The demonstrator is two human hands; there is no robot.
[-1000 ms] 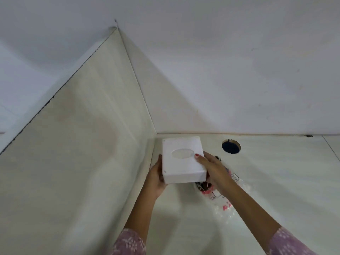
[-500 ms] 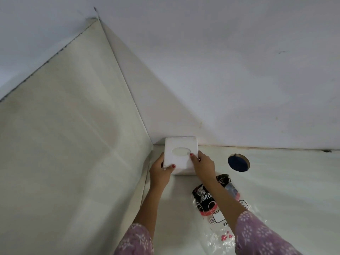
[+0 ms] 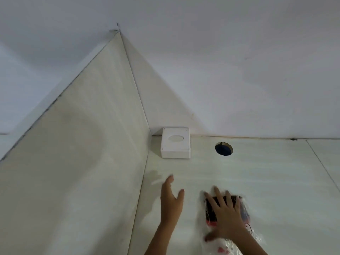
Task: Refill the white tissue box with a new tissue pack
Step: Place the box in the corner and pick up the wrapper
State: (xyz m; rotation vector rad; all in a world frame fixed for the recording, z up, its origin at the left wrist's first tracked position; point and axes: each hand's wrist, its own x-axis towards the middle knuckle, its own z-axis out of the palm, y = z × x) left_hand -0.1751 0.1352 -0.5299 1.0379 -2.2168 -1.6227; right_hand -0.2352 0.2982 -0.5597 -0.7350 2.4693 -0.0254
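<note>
The white tissue box (image 3: 175, 143) stands alone in the far corner of the pale countertop (image 3: 257, 181), against the back wall, its oval slot facing up. Nothing touches it. My left hand (image 3: 171, 199) hovers open over the counter, well in front of the box. My right hand (image 3: 225, 212) lies flat with fingers spread on a crumpled clear plastic wrapper (image 3: 239, 242) with black and red print, which rests on the counter near me. Whether the fingers grip the wrapper I cannot tell.
A round hole (image 3: 223, 148) with a dark blue inside is cut in the countertop just right of the box. A tall pale side panel (image 3: 82, 162) closes off the left. A white wall (image 3: 220, 70) runs along the back.
Both hands have let go of the tissue box, which now sits in the corner, and pulled back toward me. The right hand has come down onto the plastic wrapper.
</note>
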